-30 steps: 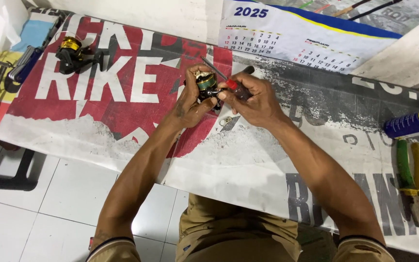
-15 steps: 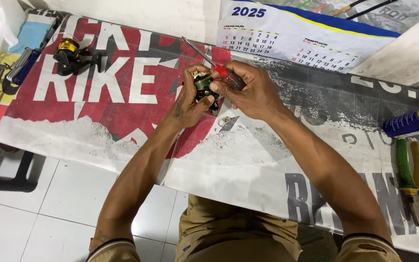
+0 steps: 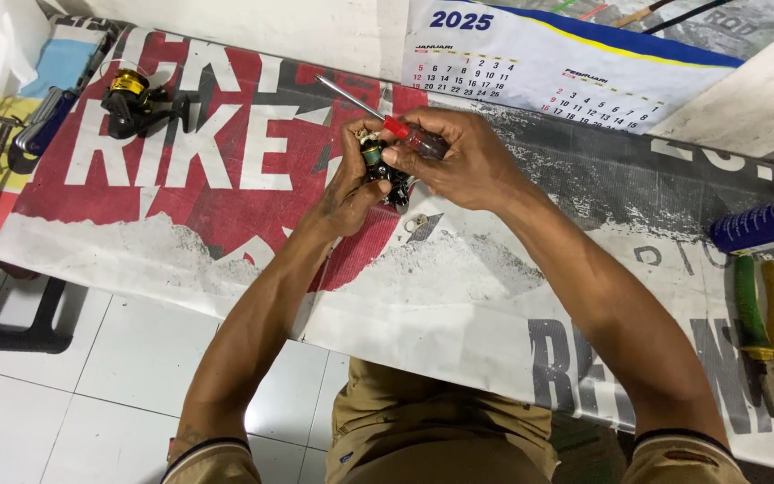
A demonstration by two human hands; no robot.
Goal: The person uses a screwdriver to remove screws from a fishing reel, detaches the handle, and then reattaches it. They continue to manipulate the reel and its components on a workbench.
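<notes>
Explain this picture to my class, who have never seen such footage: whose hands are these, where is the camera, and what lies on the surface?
The camera sits on the person's head and looks down at their own arms. The left hand grips a small dark fishing reel. The right hand holds a red-handled screwdriver beside it. They work over a printed banner on a tiled floor. On it lie another reel, green-handled pliers, a blue spray can and a wall calendar.

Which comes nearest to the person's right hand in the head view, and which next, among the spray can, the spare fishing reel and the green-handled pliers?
From the right hand:
1. Spray can, at the right edge.
2. Green-handled pliers, lower right, below the can.
3. Spare fishing reel, far upper left on the banner.
</notes>
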